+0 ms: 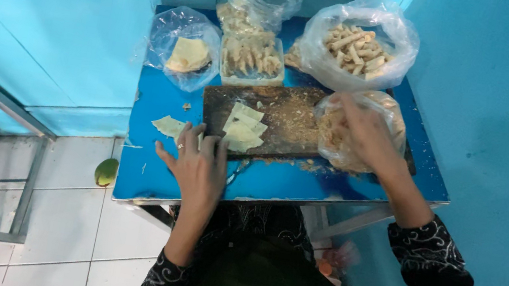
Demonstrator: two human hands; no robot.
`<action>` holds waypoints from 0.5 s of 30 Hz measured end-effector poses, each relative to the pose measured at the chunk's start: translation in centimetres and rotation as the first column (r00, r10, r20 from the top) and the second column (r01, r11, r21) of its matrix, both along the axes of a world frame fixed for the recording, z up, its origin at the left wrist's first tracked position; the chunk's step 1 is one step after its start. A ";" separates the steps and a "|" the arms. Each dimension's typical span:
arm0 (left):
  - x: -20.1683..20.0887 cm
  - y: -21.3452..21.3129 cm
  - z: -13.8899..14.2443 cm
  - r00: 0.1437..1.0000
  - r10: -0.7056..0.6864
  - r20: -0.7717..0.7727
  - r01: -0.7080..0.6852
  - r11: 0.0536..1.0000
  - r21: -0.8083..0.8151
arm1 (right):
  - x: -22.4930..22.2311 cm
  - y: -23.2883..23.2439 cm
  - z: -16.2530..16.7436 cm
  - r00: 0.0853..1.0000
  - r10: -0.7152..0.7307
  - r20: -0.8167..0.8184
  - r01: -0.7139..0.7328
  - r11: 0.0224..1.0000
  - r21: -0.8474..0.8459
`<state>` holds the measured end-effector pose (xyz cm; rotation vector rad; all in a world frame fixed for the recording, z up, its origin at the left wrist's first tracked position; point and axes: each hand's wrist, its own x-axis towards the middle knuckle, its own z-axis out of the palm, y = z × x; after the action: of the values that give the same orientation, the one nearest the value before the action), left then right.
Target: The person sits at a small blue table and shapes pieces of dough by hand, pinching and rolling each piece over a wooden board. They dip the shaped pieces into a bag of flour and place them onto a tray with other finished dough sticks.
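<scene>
Head view, looking down: my right hand (368, 132) reaches into a clear bag of filling (338, 140) at the cutting board's (287, 117) right end (whether those fingers are closed I cannot tell). My left hand (198, 164) lies flat and open, fingers spread, at the board's near edge, touching pale wrappers (243, 130). Everything sits on a blue table (275, 182).

We see a small stack of pale, square dough wrappers (243, 127) lying flat on the near-left part of a dark wooden cutting board (287, 117). Just right of them sits a clear plastic bag of shredded filling (345, 145), its mouth open, resting on the board's right end.
</scene>
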<state>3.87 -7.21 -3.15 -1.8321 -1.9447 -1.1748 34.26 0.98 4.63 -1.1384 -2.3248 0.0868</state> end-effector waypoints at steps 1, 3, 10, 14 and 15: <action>0.2 0.1 -0.1 1.000 -0.001 -0.002 0.001 1.000 -0.003 | -0.2 0.1 0.2 0.999 -0.030 -0.038 0.027 0.997 -0.068; 0.6 0.3 -0.2 1.000 0.000 -0.004 0.000 1.000 -0.004 | -1.8 0.5 0.2 0.981 -0.137 -0.138 0.107 0.973 -0.205; 1.2 0.3 -0.1 1.000 0.019 0.008 -0.019 0.999 -0.035 | -11.8 -1.2 -3.6 0.946 0.076 -0.316 -0.136 0.976 -0.172; 0.8 0.3 -0.1 0.999 0.039 0.000 -0.039 0.999 -0.035 | -14.4 -2.9 -5.6 0.968 0.241 -0.074 -0.217 0.946 0.242; 0.8 0.3 -0.1 0.999 0.035 -0.009 -0.035 0.999 -0.027 | -14.6 -3.0 -5.7 0.971 0.231 -0.056 -0.209 0.941 0.264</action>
<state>4.71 -6.93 -3.26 -1.8056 -1.9893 -1.1340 19.70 -2.06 -1.06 -0.7309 -2.2980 -0.0808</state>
